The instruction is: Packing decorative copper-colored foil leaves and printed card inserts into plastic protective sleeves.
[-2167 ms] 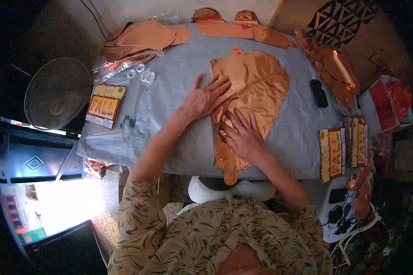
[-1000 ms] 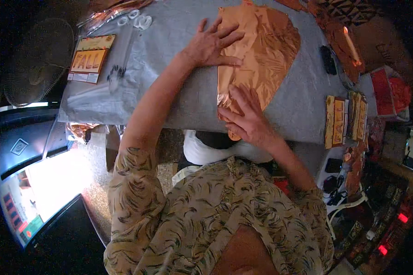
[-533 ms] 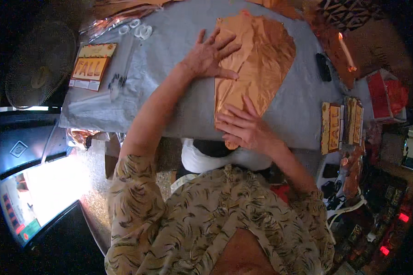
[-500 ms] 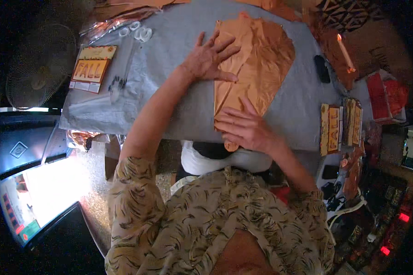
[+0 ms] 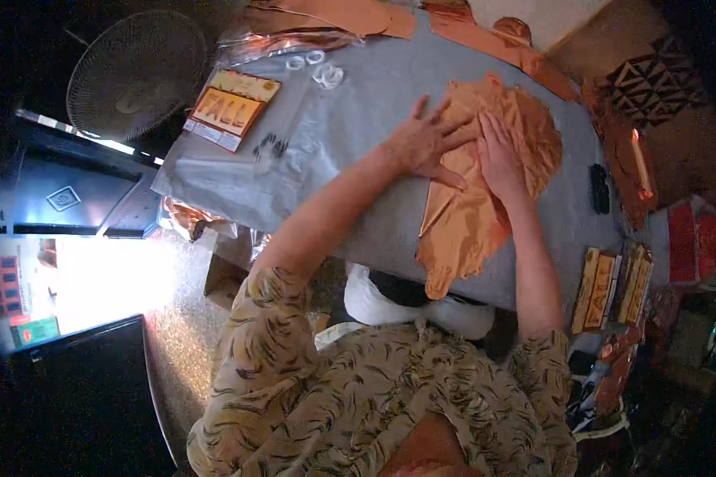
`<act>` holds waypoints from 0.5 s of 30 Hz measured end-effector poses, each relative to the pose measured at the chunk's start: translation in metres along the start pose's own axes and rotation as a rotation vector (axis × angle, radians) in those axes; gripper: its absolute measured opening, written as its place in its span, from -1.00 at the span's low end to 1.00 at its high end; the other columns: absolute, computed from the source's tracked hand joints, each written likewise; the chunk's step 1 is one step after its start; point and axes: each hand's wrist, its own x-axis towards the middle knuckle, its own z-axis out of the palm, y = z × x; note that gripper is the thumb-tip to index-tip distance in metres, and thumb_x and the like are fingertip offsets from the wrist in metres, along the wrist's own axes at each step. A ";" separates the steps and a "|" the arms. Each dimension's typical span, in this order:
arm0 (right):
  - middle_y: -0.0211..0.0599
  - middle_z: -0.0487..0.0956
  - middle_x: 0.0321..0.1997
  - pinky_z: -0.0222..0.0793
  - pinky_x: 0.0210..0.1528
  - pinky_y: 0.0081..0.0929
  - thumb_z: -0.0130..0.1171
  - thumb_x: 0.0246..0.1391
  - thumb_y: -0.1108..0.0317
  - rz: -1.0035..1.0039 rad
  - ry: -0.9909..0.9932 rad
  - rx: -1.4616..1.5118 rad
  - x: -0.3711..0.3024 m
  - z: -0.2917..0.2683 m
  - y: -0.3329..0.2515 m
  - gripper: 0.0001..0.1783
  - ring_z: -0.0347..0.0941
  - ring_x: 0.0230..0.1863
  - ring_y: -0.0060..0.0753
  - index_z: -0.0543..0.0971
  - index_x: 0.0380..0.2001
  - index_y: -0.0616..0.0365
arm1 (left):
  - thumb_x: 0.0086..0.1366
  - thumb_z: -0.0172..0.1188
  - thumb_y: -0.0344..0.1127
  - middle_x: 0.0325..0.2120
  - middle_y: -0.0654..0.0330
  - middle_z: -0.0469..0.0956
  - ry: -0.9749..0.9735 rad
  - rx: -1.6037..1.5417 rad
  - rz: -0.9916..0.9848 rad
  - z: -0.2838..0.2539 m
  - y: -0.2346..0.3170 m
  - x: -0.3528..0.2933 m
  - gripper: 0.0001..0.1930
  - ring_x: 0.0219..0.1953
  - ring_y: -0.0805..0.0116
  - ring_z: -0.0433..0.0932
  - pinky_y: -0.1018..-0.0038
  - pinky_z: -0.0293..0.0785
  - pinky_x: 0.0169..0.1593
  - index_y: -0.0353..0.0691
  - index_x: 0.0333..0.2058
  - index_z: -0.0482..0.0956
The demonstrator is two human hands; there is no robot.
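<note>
A flat, uninflated copper-orange foil balloon (image 5: 463,230) lies folded and wrinkled on the grey-covered table, its narrow tab toward me at the near edge. On its upper left part rests my left hand (image 5: 428,147), fingers spread wide and palm down. Beside it, my right hand (image 5: 503,163) lies flat on the middle of the foil, its fingers stretched out close together and pointing away from me. Both hands press on the foil without gripping it. Its far right side bulges out past my right hand.
On the left are a printed balloon packet (image 5: 231,110) in clear plastic and several white rings (image 5: 327,75). More copper foil (image 5: 358,16) lies along the far edge. Packets (image 5: 597,290) stand at the right edge, near a dark object (image 5: 599,189). A fan (image 5: 135,75) is at far left.
My right hand has slid from the near end of the foil up to its middle, beside my left hand. The left hand stays on the foil. The whole view has shifted and tilted.
</note>
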 end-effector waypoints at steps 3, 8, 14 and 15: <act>-0.01 0.22 0.41 -0.11 0.47 -0.15 -0.15 0.35 0.27 -0.009 0.032 -0.041 0.000 0.003 0.000 -0.47 0.06 0.44 -0.01 0.23 0.32 0.24 | -0.03 -0.06 0.68 0.41 0.13 0.05 0.067 -0.059 0.007 0.003 -0.003 -0.003 0.12 0.43 -0.23 -0.07 -0.30 -0.23 0.35 0.14 0.41 0.02; -0.11 0.25 0.40 -0.08 0.45 -0.11 -0.15 0.35 0.27 -0.030 0.090 -0.005 0.001 0.007 0.002 -0.49 0.09 0.43 -0.07 0.26 0.31 0.21 | 0.07 -0.10 0.61 0.41 0.14 0.06 0.085 0.003 -0.012 -0.003 0.006 -0.013 0.03 0.45 -0.08 -0.07 -0.28 -0.23 0.36 0.10 0.40 0.07; -0.10 0.24 0.41 -0.07 0.44 -0.11 -0.15 0.36 0.24 0.004 0.085 -0.021 -0.004 0.005 -0.001 -0.49 0.08 0.44 -0.08 0.27 0.30 0.21 | 0.20 -0.13 0.49 0.41 0.15 0.04 -0.052 -0.035 0.080 -0.024 0.052 -0.059 -0.10 0.46 0.08 -0.06 -0.22 -0.31 0.39 0.08 0.39 0.10; -0.11 0.24 0.41 -0.06 0.44 -0.10 -0.16 0.37 0.22 -0.002 0.099 -0.022 -0.004 0.004 0.000 -0.49 0.08 0.44 -0.08 0.27 0.30 0.20 | 0.23 -0.13 0.46 0.42 0.16 0.03 -0.091 -0.061 0.090 -0.029 0.059 -0.065 -0.12 0.46 0.10 -0.06 -0.21 -0.33 0.39 0.08 0.39 0.10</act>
